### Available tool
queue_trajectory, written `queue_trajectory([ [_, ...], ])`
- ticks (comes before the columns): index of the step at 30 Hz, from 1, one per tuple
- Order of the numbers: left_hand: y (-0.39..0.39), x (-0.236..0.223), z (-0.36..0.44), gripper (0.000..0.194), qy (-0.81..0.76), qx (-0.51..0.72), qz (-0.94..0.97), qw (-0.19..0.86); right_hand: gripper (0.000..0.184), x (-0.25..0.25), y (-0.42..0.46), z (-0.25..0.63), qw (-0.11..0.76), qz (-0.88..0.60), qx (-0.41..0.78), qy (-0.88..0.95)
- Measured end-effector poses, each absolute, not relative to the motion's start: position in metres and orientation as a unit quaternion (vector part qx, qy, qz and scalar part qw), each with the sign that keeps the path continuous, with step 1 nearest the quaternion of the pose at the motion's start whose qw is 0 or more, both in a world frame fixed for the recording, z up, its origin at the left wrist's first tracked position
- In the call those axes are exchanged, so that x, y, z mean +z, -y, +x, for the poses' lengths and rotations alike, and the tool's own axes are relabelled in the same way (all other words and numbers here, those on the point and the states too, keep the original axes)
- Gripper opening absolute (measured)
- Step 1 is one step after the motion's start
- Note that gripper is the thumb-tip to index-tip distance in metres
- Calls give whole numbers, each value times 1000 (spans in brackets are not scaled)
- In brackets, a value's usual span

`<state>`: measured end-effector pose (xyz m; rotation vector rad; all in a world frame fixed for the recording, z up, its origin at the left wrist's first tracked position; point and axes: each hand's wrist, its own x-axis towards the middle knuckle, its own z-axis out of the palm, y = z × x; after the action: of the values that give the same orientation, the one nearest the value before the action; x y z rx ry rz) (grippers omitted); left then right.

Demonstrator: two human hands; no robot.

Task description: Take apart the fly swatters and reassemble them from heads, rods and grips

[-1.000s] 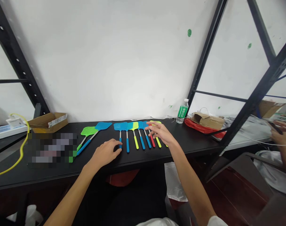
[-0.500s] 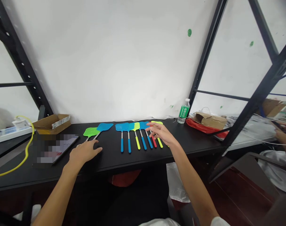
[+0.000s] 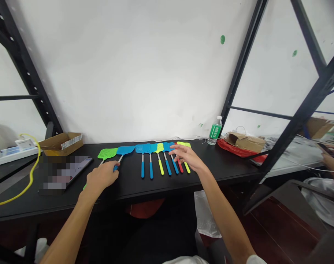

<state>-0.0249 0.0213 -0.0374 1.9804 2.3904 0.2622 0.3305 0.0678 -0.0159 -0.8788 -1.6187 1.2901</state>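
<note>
A row of several fly swatters (image 3: 156,157) with blue, yellow and red handles lies on the black table (image 3: 145,183). To their left lie a blue fly swatter (image 3: 125,150) and a green fly swatter (image 3: 107,153). My left hand (image 3: 101,178) is closed on the blue swatter's handle, covering most of it. My right hand (image 3: 186,157) hovers with fingers spread over the right end of the row, above the red-handled and yellow-handled swatters.
A cardboard box (image 3: 61,143) stands at the back left beside a yellow cable (image 3: 32,172). A flat blurred item (image 3: 64,172) lies left of my left hand. A water bottle (image 3: 215,131) and a torn carton on red cloth (image 3: 245,143) sit at the right. Another person's hand (image 3: 331,159) shows far right.
My left hand left the row, moved left to the two separate swatters and closed on the blue one's handle; that swatter has shifted right. My right hand stayed over the row.
</note>
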Motion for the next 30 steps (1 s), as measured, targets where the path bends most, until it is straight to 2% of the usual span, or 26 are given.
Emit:
queue_trajectory([
  [7,-3,-10,4,46,-733,235,636,-54,36,-22,-73,326,421,-355,520,653],
  [12,8,-1,24,43,-609,358,708,6,42,-23,-71,324,423,-357,536,637],
  [15,13,0,36,45,-546,371,749,52,49,-25,-72,321,463,-346,561,592],
  [19,17,-1,44,42,-479,370,790,97,40,-26,-77,320,530,-292,613,509],
  [22,16,-2,43,40,-461,373,800,91,36,-24,-81,324,571,-255,633,455],
  [26,15,-2,39,37,-452,393,798,71,39,-19,-81,330,645,-232,576,446],
  [30,16,1,39,34,-463,407,786,44,42,-8,-73,331,637,-231,560,476],
])
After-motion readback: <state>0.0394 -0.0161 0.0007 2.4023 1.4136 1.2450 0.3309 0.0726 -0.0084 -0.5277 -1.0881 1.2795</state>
